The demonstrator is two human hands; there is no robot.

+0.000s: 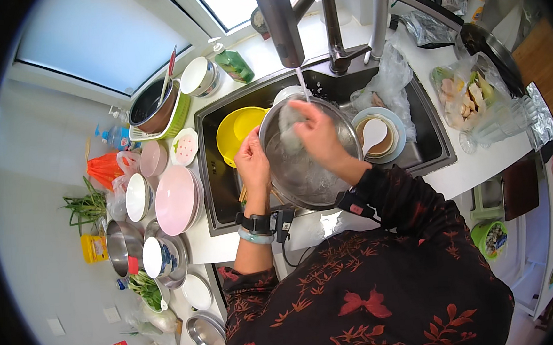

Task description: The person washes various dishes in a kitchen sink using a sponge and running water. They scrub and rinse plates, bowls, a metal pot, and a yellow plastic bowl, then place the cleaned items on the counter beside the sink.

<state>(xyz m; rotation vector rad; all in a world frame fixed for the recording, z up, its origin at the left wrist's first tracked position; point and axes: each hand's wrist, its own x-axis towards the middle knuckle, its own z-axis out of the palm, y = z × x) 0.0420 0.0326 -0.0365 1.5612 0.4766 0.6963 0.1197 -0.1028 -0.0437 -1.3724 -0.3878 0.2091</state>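
Observation:
Over the dark double sink point(218, 196), a round stainless steel basin point(322, 179) is tilted under the running faucet point(291, 37). My left hand point(253, 167) grips the basin's left rim, thumb uppermost. Inside the basin, my right hand point(321, 133) holds a blurred greyish-white scrubbing cloth point(288, 126) against the wall. A thin stream of water point(302, 84) falls just beyond my right fingers. A yellow plastic colander or bowl point(240, 132) sits in the sink left of the basin. To its right are stacked dishes point(393, 152) with a white rice paddle point(375, 134).
Pink bowls point(175, 199) and white bowls point(136, 196) crowd the left counter. A green dish soap bottle point(234, 64) stands behind the sink. A clear plastic bag point(390, 80) lies in the sink's right side. Bagged food scraps point(468, 92) and a glass point(499, 121) rest on the right counter.

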